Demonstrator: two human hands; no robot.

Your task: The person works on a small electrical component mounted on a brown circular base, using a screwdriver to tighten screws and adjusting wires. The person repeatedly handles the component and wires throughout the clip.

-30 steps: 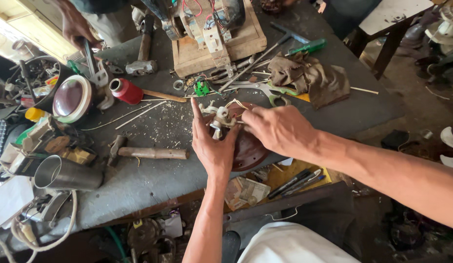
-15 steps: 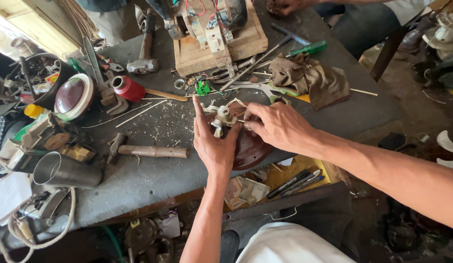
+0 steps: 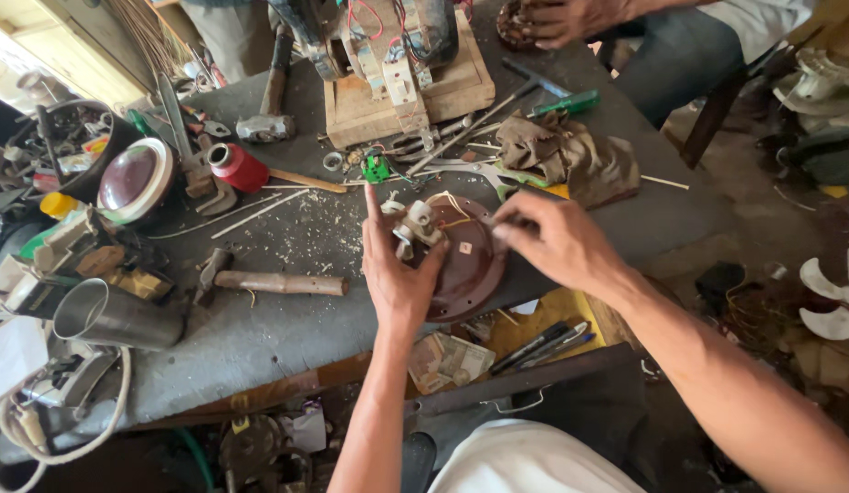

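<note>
Cluttered grey workbench point(image 3: 260, 338) is carrying everything. Left hand point(image 3: 399, 274) is grasping a dark red round plate point(image 3: 470, 269) with white fittings at centre; right hand point(image 3: 557, 242) is pinching its edge at three o'clock. A hammer point(image 3: 269, 283) is lying at nine, a brown rag point(image 3: 566, 155) at one.

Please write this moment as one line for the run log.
left hand: holds round dark-red plate, thumb by white parts | right hand: fingertips pinch at plate's upper edge | grey workbench: wooden-handled hammer left
</note>
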